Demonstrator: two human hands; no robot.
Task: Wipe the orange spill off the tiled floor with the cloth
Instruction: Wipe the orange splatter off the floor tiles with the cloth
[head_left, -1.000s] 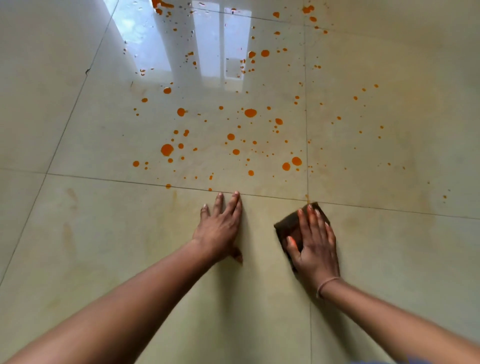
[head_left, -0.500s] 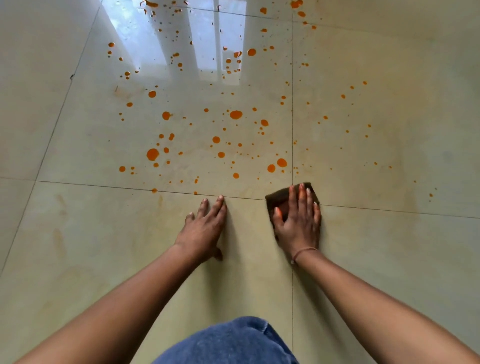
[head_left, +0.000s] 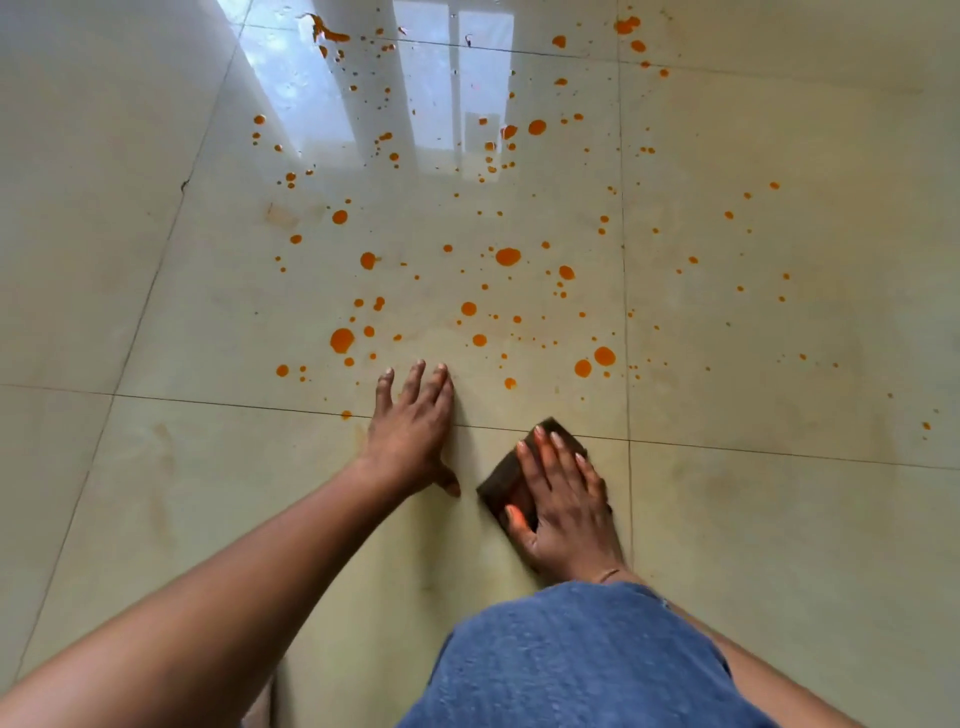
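Tiled floor bears orange spill beyond flat left hand; flat right hand presses cloth beside denim knee.

Spill droplets scatter across the upper centre of the tiled floor. Below them, at frame centre, the left hand lies flat on the floor. Just to its right, the right hand lies flat on the cloth, which straddles a grout line. A clothed knee fills the lower centre.

much of the dark brown cloth lies hidden under the right hand; a blue denim-clad knee covers that wrist; the orange spill runs off the top edge.
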